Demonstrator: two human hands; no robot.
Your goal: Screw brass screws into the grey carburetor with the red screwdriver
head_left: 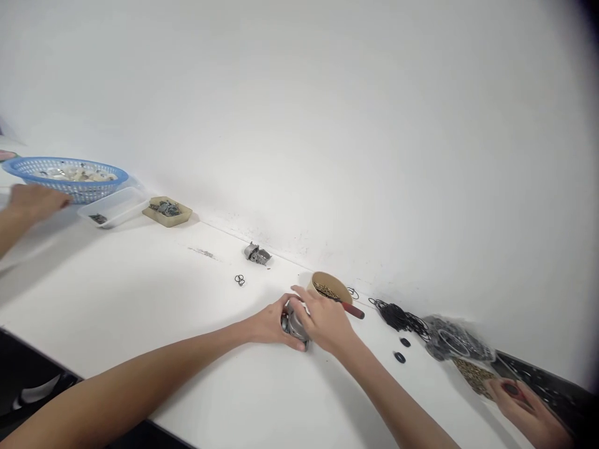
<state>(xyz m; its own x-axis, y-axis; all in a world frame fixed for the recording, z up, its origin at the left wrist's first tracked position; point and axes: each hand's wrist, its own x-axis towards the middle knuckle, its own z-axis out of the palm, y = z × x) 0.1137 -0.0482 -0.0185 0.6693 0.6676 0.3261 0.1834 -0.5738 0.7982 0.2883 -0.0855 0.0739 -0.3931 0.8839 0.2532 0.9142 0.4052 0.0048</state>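
My left hand (271,323) is wrapped around the side of a grey metal housing (296,325) standing on the white table, with the thumb low in front. My right hand (327,319) grips the top and right of the same housing, so much of it is hidden. Just behind the right hand, a round tan tub (344,290) holds small brass-coloured screws (326,290). A red-handled screwdriver (354,310) rests at the tub's near rim, its tip out of sight. Further back lies another grey metal part (257,253), with thin black rings (239,280) in front of it.
At left stand a blue basket (119,174), a clear tray (126,209) and a beige tray (185,216) of metal parts. Black cords (397,317), two black rings (399,357) and a plastic bag (461,340) lie right. Other people's hands (37,202) reach in from both sides.
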